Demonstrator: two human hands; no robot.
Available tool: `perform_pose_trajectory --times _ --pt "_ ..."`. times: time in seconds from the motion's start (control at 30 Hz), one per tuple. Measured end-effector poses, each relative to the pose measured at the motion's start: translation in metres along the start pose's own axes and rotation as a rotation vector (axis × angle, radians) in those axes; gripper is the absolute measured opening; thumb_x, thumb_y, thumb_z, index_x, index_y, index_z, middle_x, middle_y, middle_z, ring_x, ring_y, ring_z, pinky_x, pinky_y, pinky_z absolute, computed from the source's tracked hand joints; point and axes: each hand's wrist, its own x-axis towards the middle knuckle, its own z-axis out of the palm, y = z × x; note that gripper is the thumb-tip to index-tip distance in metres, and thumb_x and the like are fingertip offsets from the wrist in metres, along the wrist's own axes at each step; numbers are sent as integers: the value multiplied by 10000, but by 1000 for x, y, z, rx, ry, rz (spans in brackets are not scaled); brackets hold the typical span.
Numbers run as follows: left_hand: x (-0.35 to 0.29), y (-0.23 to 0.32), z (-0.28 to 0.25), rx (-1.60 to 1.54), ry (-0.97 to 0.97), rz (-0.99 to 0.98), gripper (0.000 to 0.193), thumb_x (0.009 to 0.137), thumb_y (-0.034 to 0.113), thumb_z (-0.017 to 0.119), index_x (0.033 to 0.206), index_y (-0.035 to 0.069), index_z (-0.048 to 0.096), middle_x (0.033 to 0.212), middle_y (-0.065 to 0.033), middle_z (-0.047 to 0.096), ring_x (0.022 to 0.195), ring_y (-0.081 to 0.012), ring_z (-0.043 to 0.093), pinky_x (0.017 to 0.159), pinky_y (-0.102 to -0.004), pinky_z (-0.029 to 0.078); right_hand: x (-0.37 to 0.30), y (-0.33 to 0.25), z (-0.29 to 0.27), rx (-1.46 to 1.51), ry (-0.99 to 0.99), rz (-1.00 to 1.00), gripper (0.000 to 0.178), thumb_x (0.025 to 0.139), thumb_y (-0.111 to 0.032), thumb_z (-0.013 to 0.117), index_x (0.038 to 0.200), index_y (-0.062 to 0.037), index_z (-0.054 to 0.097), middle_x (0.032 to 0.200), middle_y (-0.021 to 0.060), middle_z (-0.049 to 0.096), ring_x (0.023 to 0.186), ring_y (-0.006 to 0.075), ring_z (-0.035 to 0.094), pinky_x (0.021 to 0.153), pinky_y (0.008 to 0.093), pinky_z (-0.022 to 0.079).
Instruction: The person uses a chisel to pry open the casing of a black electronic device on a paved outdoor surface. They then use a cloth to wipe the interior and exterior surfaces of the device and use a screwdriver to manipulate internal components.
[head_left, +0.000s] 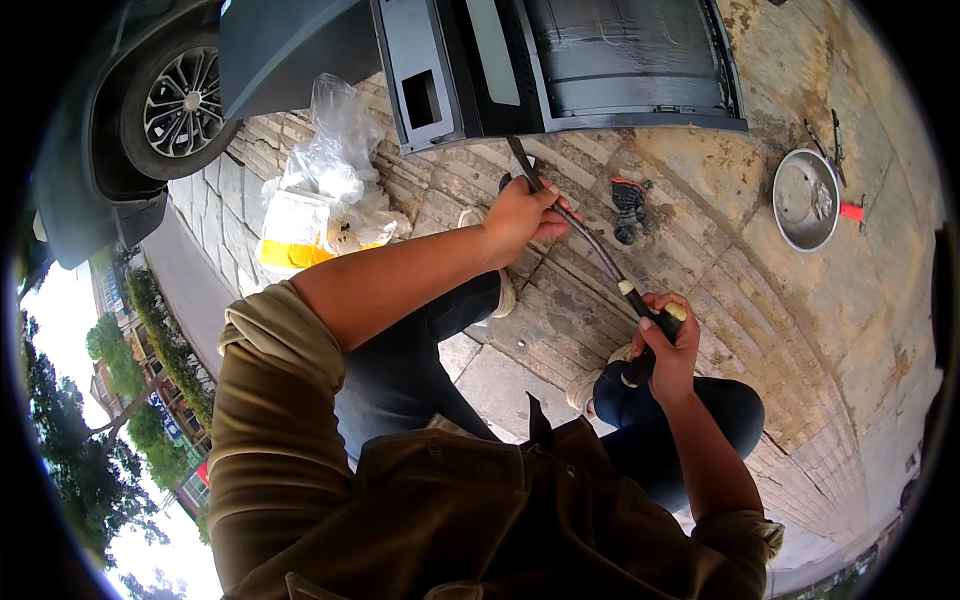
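Observation:
A long dark strip or rod runs slantwise from the lower edge of a black vehicle body panel to my right hand. My left hand is closed round its upper part, with the thumb and fingertips pinching it. My right hand grips a black-handled tool with cream-coloured pieces at its ends, which meets the rod's lower end. Whether the rod and the tool are one piece, I cannot tell. The rod's upper end reaches the panel's edge, where its tip is hard to make out.
Left of my left hand lie a clear plastic bag and a white-and-yellow packet. A crumpled dark glove-like thing sits on the paving. At right are a metal bowl, pliers and a red-handled tool. A car wheel stands at left.

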Motion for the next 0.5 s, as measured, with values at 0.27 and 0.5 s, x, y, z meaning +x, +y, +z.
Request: perform_pose_trajectory --times 0.27,0.5 --pt "8 5 -14 89 35 124 221 984 217 479 1054 9 455 965 -83 574 942 -235 659 805 -297 542 13 38 9 138 -74 -13 245 858 31 565 1067 -55 472 1119 162 557 646 172 574 628 315 482" --pt "1 -5 -15 144 59 98 230 992 248 460 1037 23 471 950 -77 581 922 -227 665 775 -310 534 -6 55 11 206 -196 42 381 865 31 558 1231 -25 464 1072 175 609 716 188 592 672 320 498"
